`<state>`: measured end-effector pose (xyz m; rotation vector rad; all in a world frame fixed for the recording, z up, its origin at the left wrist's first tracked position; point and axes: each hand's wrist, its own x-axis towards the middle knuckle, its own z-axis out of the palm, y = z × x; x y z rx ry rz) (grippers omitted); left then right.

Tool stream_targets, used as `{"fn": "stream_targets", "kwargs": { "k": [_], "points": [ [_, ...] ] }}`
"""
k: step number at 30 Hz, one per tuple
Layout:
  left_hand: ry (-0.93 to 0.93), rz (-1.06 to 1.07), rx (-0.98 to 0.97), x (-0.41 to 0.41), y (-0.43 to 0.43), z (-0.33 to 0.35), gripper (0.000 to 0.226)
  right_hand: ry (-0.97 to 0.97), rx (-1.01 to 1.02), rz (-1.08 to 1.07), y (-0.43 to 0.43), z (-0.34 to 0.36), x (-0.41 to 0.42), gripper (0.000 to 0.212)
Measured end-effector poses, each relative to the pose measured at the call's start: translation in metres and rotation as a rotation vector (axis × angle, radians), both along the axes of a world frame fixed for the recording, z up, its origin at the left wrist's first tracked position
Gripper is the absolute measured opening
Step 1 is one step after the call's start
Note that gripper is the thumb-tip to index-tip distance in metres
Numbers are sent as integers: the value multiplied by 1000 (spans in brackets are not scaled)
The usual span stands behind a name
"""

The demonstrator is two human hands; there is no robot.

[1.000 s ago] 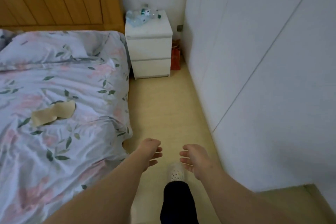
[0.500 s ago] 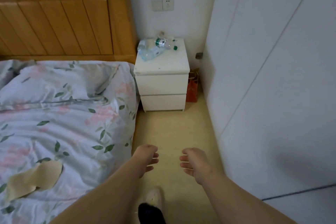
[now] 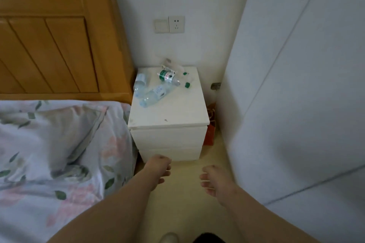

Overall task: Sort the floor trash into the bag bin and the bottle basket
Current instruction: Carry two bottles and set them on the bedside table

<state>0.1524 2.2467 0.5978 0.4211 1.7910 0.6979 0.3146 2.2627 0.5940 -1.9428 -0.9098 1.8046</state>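
Several empty clear plastic bottles (image 3: 156, 90) lie on their sides at the back of a white two-drawer nightstand (image 3: 167, 136); one has a green label (image 3: 167, 76) and green caps lie loose beside it. My left hand (image 3: 158, 170) hangs in front of the lower drawer, fingers loosely curled, holding nothing. To its right my right hand (image 3: 213, 180) hovers over the pale floor, fingers relaxed and empty. Neither hand touches the nightstand. No bin or basket is in view.
A bed with a floral cover (image 3: 59, 154) and wooden headboard (image 3: 59, 45) fills the left. A white wardrobe wall (image 3: 296, 104) closes the right. A red paper bag (image 3: 209, 134) is wedged between nightstand and wardrobe. A narrow floor strip (image 3: 187, 203) runs between bed and wardrobe.
I have walked along the strip toward the nightstand, which is now much closer and larger. Both hands stay held out in front, empty. The tan paper on the bed has left view.
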Motion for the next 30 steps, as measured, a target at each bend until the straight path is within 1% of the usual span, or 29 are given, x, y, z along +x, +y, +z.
{"fn": "stream_targets", "kwargs": {
  "k": [4, 8, 9, 11, 14, 16, 19, 21, 23, 25, 28, 30],
  "points": [
    [12, -17, 12, -22, 83, -2, 8, 3, -18, 2, 86, -4, -26, 10],
    [3, 65, 62, -42, 165, -5, 8, 8, 16, 70, 181, -10, -50, 13],
    [-4, 104, 68, -48, 196, -7, 8, 6, 20, 95, 217, -12, -57, 12],
    [-2, 142, 52, -55, 232, -5, 11, -2, 7, 149, 260, -8, -64, 7],
    [66, 190, 59, -67, 281, -7, 8, -7, -4, 197, 315, -5, -76, 12],
    [167, 187, 55, -78, 306, -11, 18, -29, -5, 234, 344, -6, -86, 14],
    [401, 85, -12, -104, 327, -21, 27, -59, -8, 274, 375, -15, -108, 13],
    [501, 36, -60, -125, 338, -31, 33, -98, 10, 290, 391, -26, -123, 13],
    [533, 2, -144, -145, 346, -40, 40, -163, 42, 312, 406, -38, -136, 14],
    [568, -85, -225, -163, 355, -47, 48, -231, 78, 317, 422, -46, -151, 19],
    [603, -228, -309, -185, 369, -63, 55, -411, 161, 341, 452, -52, -173, 35],
    [594, -309, -345, -195, 376, -76, 63, -508, 228, 347, 474, -54, -182, 42]
  ]
}}
